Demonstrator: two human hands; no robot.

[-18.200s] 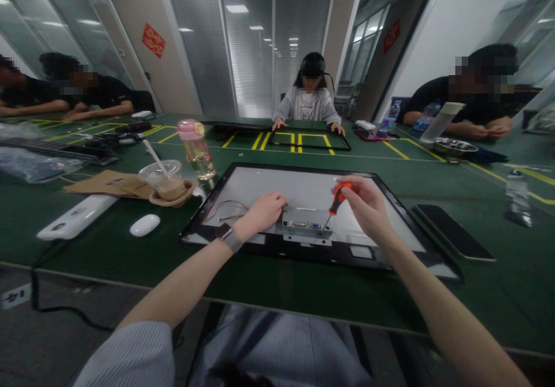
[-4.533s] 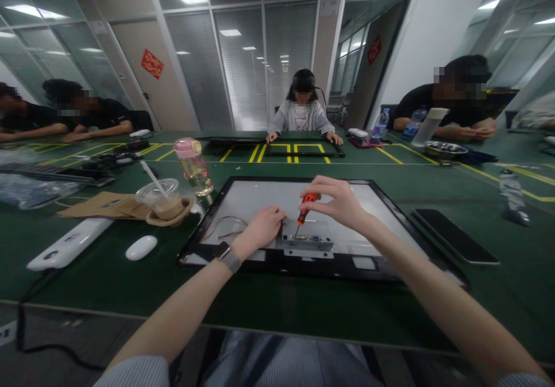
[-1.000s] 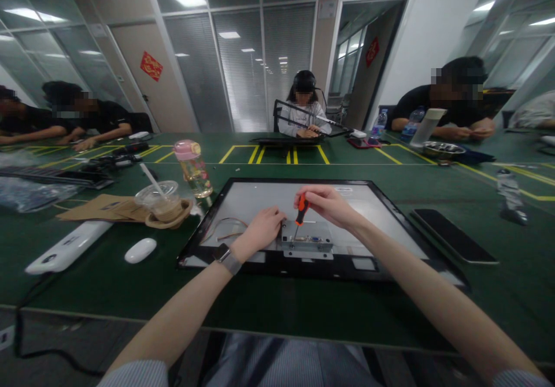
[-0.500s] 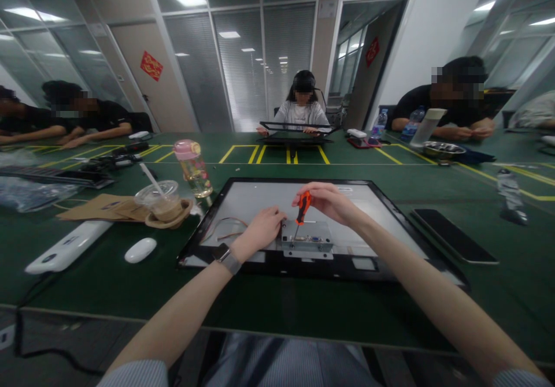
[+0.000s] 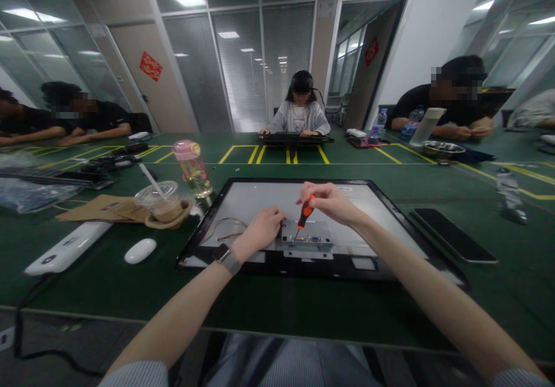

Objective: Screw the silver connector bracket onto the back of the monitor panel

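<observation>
A flat monitor panel [image 5: 260, 193] lies face down on the green table, its grey metal back showing inside a black frame. A small metal connector box [image 5: 310, 242] sits near its front edge, with thin coloured wires [image 5: 225, 225] to the left. My right hand [image 5: 332, 202] is closed on an orange-and-black screwdriver [image 5: 304, 214], whose tip stands on the box's left side. My left hand [image 5: 262, 231] rests curled against the box's left end. A watch is on my left wrist.
Left of the panel are a white mouse [image 5: 140, 250], a white bar-shaped device [image 5: 65, 248], a plastic cup with straw [image 5: 161, 193] and a pink-lidded bottle [image 5: 193, 167]. A black phone [image 5: 453, 235] lies to the right. Other people sit around the table; one opposite handles a black frame [image 5: 297, 138].
My right hand has tilted and turned the screwdriver slightly on the same spot. The person opposite has lowered the black frame flat onto the table. My left hand has stayed put.
</observation>
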